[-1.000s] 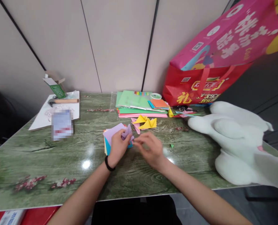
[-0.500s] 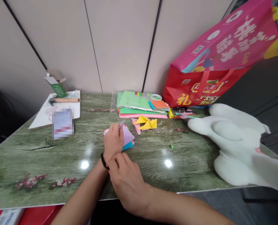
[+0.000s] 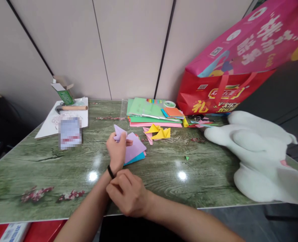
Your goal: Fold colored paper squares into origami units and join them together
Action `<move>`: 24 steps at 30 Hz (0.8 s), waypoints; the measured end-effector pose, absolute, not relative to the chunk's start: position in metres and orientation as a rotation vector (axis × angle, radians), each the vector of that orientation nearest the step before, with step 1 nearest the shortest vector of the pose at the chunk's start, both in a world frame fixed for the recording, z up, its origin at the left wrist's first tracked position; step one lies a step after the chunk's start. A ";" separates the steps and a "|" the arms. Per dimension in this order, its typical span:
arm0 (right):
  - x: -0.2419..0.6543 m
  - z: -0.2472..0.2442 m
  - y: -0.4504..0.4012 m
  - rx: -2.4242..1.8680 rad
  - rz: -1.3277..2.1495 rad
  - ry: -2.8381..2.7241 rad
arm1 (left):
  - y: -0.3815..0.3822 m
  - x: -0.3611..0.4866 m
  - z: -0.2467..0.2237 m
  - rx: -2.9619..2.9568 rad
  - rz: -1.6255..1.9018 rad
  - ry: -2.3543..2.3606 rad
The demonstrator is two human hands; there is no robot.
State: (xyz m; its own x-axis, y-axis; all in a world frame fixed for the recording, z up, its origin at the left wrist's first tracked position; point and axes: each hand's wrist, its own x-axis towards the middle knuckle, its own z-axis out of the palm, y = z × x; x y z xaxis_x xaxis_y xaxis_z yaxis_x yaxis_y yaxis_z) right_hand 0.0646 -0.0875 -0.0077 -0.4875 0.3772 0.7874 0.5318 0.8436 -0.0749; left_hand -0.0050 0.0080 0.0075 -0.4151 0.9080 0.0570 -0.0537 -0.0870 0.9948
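Between the thumb and fingers of my left hand (image 3: 117, 149) is a folded purple paper (image 3: 119, 131), its point sticking up. Beneath and to the right of that hand lies a stack of coloured square sheets, with a purple sheet (image 3: 136, 147) on top and a blue one (image 3: 136, 158) at the bottom edge. My right hand (image 3: 127, 191) is closed at my left wrist, by the black band (image 3: 110, 172); what its fingers pinch is too small to make out. Yellow folded papers (image 3: 161, 132) and a pink folded piece (image 3: 148, 135) lie to the right of the stack.
Green and pink sheets (image 3: 144, 109) lie by the wall. Red bag (image 3: 214, 95) and white plush toy (image 3: 254, 151) stand at the right. At the left are a hammer (image 3: 75, 108), a green box (image 3: 65, 95) and a blurred packet (image 3: 70, 132). A green scrap (image 3: 187, 158) lies right of centre.
My left hand has turned and moved slightly left, lifting the folded purple paper clear of the stack. My right hand has shifted left along my left wrist.
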 end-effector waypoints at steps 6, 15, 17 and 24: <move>0.067 -0.030 -0.086 -1.005 0.958 -1.810 | 0.011 -0.012 0.033 0.383 1.499 0.946; 0.061 -0.014 -0.068 -0.854 2.048 -0.648 | -0.008 -0.003 0.044 0.522 1.224 0.700; 0.060 -0.017 -0.069 -0.869 2.014 -0.624 | -0.013 -0.001 0.045 0.636 1.127 0.656; 0.060 -0.015 -0.067 -0.969 1.918 -1.153 | -0.017 -0.003 0.051 0.563 1.156 0.585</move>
